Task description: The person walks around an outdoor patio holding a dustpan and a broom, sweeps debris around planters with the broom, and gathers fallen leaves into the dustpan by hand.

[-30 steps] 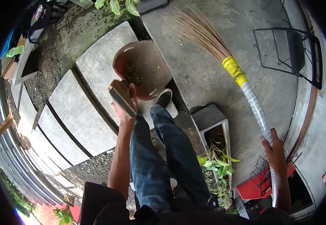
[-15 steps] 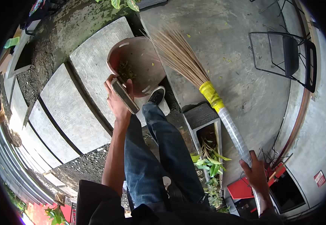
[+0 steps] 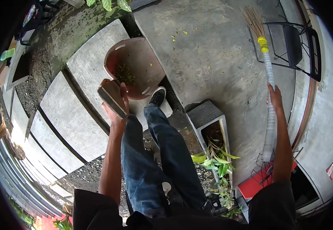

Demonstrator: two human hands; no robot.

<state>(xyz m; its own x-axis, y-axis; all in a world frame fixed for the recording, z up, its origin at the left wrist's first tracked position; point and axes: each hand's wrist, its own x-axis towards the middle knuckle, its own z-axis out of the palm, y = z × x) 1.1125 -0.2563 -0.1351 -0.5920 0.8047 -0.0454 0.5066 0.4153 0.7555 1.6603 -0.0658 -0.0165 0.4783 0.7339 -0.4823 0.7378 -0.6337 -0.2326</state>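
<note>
My left hand [image 3: 114,109] is closed around a flat, rectangular grey-brown block [image 3: 113,100], fingers on one side and thumb on the other. Just beyond it lies a reddish-brown plastic dustpan [image 3: 147,63] with slots in its rim and a small heap of leaves [image 3: 123,73] inside. Whether the block joins the dustpan, I cannot tell. On the right, my right hand [image 3: 275,99] grips the pale wrapped handle of a stick broom [image 3: 269,69]. Its bristles point away from me, in front of a black folding chair [image 3: 292,45]; whether they touch the floor is unclear.
Small yellow leaves [image 3: 185,32] are scattered over the concrete floor [image 3: 212,53]. A planter box [image 3: 204,114] with green plants stands right of my legs. Concrete slabs [image 3: 64,109] with gaps between them lie to the left. My shoe [image 3: 158,97] is beside the dustpan.
The broom has swung right, from near the dustpan to the chair, and my right hand has moved farther forward with it. My left hand and its block have turned and shifted slightly left.
</note>
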